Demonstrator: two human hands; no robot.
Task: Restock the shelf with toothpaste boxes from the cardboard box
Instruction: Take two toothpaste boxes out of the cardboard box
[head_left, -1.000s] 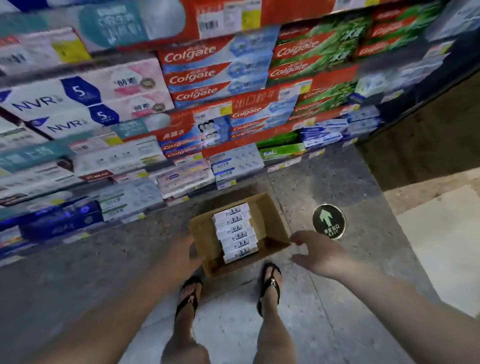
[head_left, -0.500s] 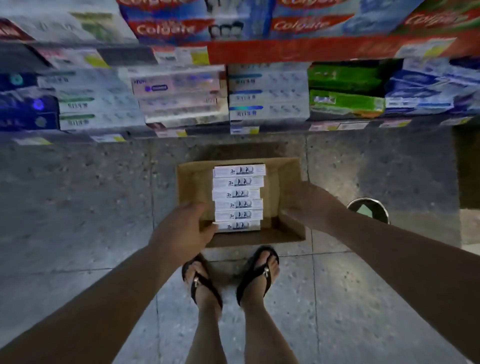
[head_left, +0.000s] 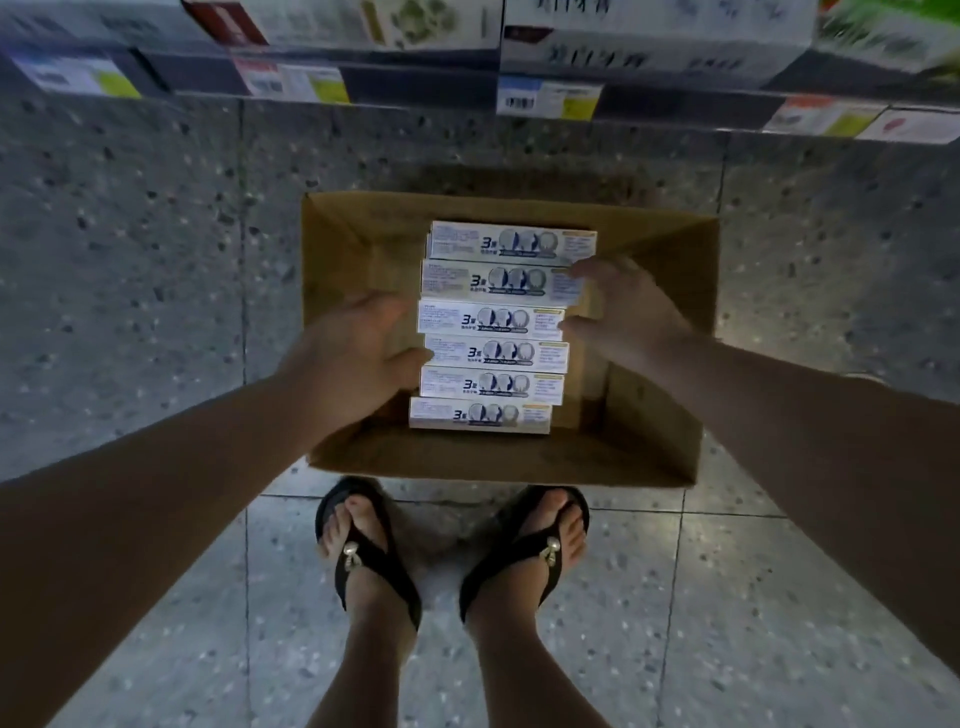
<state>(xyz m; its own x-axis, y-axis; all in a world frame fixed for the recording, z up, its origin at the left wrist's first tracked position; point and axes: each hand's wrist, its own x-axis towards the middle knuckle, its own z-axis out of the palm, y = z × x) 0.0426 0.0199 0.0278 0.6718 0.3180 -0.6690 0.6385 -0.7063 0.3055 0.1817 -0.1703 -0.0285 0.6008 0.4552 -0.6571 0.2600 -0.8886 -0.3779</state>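
Left hand (head_left: 353, 353) and right hand (head_left: 628, 312) are spread inside the cardboard box (head_left: 467, 462). Their fingertips touch the ends of the toothpaste boxes (head_left: 493, 319).

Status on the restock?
Left hand and right hand open, flanking toothpaste boxes. Six showing in cardboard box, none lifted. Nothing blocking.

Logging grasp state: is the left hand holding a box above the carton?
No, the left hand is beside the row; all six boxes lie inside the carton.
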